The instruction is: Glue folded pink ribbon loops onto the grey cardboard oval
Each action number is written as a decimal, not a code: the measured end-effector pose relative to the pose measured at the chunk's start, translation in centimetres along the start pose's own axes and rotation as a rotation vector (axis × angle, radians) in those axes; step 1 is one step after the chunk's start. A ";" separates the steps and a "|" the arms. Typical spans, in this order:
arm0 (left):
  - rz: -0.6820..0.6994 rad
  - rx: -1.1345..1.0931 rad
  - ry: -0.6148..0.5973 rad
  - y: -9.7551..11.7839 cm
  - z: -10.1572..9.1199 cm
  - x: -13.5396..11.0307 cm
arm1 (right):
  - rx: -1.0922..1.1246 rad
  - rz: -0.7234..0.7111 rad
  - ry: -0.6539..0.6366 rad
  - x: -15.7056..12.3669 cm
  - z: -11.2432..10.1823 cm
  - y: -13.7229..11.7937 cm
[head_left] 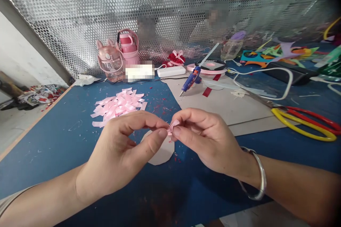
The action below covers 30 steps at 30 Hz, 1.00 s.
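My left hand [130, 145] and my right hand [205, 138] meet at the middle of the view. Thumb and forefinger of each pinch a small folded pink ribbon piece [173, 125]. Part of the ribbon is hidden by the fingertips. Below the hands a pale round disc [161, 152], which looks like cardboard, lies on the table, partly covered by my left hand. Beyond my left hand spreads a pile of short pink ribbon strips [119, 104]. A silver bangle [261, 177] circles my right wrist.
A blue glue gun [191, 79] rests on grey cardboard [229, 108]. Large scissors [306, 122] with red and yellow handles lie at the right. Two pink bottles [110, 60] stand by the perforated metal screen [106, 3]. A white cable [287, 88] loops at the right.
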State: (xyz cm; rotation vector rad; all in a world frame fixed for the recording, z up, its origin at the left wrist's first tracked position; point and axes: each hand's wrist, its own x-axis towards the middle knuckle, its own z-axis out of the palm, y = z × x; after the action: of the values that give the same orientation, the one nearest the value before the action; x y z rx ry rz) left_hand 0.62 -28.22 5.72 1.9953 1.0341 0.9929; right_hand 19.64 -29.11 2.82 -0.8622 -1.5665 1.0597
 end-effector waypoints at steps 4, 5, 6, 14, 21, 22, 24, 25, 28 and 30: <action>0.050 0.030 0.031 0.0 0.2 -0.1 | -0.006 -0.014 -0.001 0.0 0.1 0.2; 0.049 0.039 0.040 0.1 0.2 -0.1 | -0.024 -0.025 0.004 0.0 0.1 0.2; 0.038 0.047 0.047 0.2 0.2 -0.1 | -0.051 -0.044 0.010 0.1 0.0 0.2; -0.202 0.015 -0.089 1.3 -0.4 0.3 | -0.331 -0.275 -0.020 0.1 -0.2 -0.2; -0.402 -0.394 -0.244 0.0 -0.5 0.5 | -0.327 -0.416 -0.109 0.2 -0.7 -0.1; -0.443 -0.511 -0.266 -0.1 -0.4 0.6 | -0.319 -0.416 -0.106 0.2 -0.7 0.0; -0.514 -0.690 -0.292 -0.2 -0.1 0.7 | -0.308 -0.418 -0.083 0.2 -0.8 -0.1; -0.522 -0.736 -0.280 -0.2 0.0 0.7 | -0.304 -0.415 -0.066 0.2 -0.7 -0.1; -0.421 -0.757 -0.156 -0.1 0.5 0.5 | -0.259 -0.349 -0.014 0.1 -0.4 -0.1; -0.340 -0.731 -0.057 -0.1 0.8 0.3 | -0.201 -0.278 0.012 0.0 -0.2 0.0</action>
State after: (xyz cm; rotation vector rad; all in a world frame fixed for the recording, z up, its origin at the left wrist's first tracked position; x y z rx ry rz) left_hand 1.41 -28.08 5.29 1.1991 0.7852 0.9390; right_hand 19.86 -29.04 2.85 -0.7547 -1.7451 0.7063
